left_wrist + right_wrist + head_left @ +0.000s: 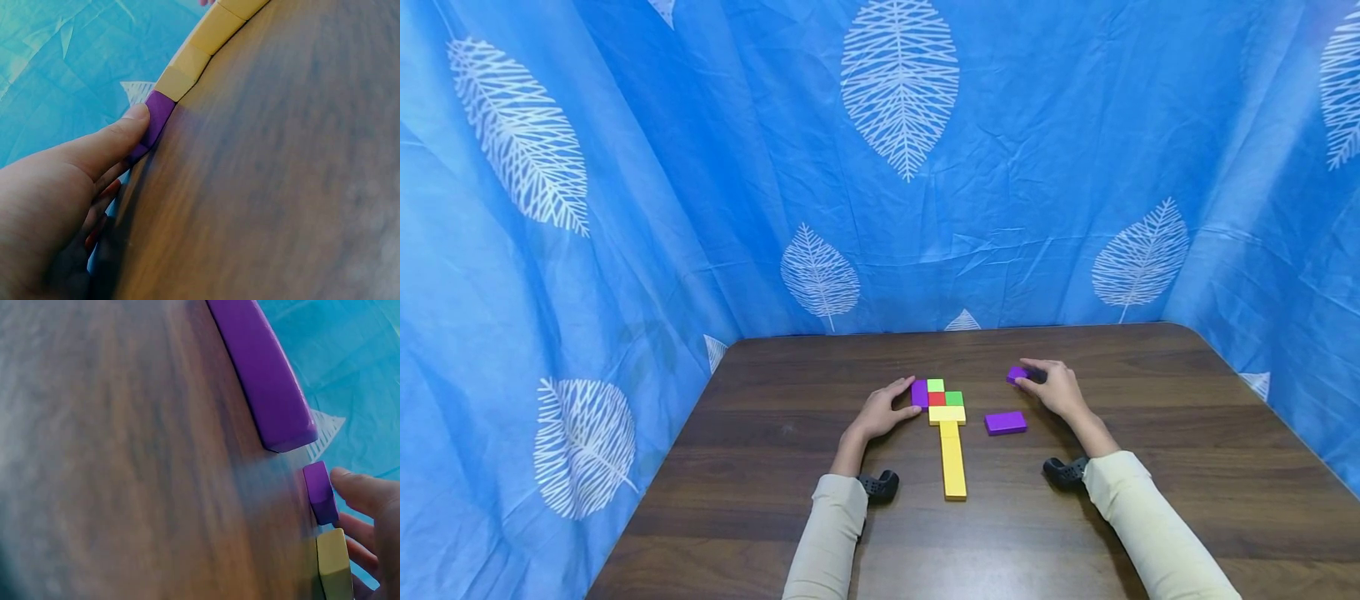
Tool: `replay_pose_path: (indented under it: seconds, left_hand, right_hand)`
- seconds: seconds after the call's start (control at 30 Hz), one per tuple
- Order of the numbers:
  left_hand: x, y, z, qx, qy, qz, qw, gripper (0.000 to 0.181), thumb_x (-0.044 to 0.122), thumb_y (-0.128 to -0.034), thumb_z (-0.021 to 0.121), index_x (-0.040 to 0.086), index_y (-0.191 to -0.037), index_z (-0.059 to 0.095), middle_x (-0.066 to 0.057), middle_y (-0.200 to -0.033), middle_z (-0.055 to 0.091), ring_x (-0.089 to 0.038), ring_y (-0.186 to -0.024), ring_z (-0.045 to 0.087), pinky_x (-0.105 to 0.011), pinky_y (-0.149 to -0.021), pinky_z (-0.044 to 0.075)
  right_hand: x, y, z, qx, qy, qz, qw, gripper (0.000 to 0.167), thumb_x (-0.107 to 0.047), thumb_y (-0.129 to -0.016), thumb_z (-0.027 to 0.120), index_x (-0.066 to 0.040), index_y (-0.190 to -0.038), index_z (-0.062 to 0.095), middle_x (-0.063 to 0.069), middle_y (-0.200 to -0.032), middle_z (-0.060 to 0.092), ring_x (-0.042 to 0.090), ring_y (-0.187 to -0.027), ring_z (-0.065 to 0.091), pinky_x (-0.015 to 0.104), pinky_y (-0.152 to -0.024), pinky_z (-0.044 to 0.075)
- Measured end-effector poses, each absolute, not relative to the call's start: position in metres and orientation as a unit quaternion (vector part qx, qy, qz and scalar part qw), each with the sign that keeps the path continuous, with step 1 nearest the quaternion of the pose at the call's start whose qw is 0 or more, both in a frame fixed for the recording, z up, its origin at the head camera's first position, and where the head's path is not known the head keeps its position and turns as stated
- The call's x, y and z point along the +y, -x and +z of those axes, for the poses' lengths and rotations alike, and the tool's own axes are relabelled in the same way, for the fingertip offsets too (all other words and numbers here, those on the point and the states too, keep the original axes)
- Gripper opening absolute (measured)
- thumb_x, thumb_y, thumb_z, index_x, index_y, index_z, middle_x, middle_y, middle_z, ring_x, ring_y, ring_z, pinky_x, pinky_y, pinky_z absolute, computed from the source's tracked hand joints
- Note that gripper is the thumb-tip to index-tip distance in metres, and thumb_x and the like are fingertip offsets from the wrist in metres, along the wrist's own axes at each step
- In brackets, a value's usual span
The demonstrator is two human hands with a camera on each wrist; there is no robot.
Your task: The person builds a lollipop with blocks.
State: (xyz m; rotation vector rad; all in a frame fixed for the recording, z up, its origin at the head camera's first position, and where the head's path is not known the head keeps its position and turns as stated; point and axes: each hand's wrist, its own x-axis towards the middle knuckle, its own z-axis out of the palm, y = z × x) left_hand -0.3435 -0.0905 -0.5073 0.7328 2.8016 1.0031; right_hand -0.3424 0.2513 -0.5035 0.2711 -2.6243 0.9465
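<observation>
My left hand [880, 412] pinches a purple block [920, 395] at the left side of a flat block figure, thumb at its near end and forefinger at its far end. Against that purple block lie a light green block [936, 385], a red block [937, 399], a green block [954, 398] and a wide yellow block [947, 414]. A long yellow strip [952, 467] runs down from them. To the right, my right hand [1060, 390] holds a small purple block [320, 492] between thumb and fingers. Nearer me lies a longer purple block [1006, 423].
A yellow block [334, 565] shows beside the right fingers in the right wrist view. Black curved wrist devices [880, 487] sit by both cuffs. The brown wooden table [737, 517] ends at a blue leaf-patterned curtain [970, 250].
</observation>
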Motion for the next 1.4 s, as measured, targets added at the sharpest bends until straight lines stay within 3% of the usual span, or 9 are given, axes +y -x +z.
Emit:
replay_pose_path:
  seconds: [0.8,1.07,1.4]
  left_hand:
    - [-0.09,0.344,-0.508,0.914,-0.237,0.326,0.039,0.065,0.042,-0.0883,0.059,0.018,-0.144,0.035,-0.007,-0.145,0.035,-0.023,-0.133,0.031,-0.04,-0.106,0.027]
    - [-0.091,0.345,-0.508,0.915,-0.234,0.325,0.043,0.065,0.042,-0.0886,0.058,0.017,-0.144,0.035,-0.008,-0.145,0.035,-0.024,-0.133,0.031,-0.041,-0.106,0.027]
    - [-0.09,0.344,-0.507,0.912,-0.239,0.331,0.04,0.065,0.043,-0.0885,0.058,0.016,-0.143,0.036,-0.009,-0.144,0.036,-0.026,-0.132,0.032,-0.042,-0.105,0.028]
  right_hand:
    - [0.252,0.338,-0.497,-0.932,-0.099,0.319,0.137,0.038,-0.017,-0.08,0.072,0.001,-0.112,0.065,0.026,-0.113,0.059,0.046,-0.109,0.049,0.056,-0.092,0.037]
    - [0.225,0.343,-0.479,-0.911,-0.125,0.355,0.168,0.034,-0.012,-0.077,0.075,0.0,-0.108,0.067,0.022,-0.107,0.063,0.039,-0.098,0.059,0.05,-0.082,0.045]
    - [0.183,0.347,-0.477,-0.895,-0.164,0.393,0.131,0.034,-0.01,-0.079,0.073,-0.002,-0.111,0.067,0.016,-0.106,0.065,0.032,-0.097,0.061,0.046,-0.083,0.048]
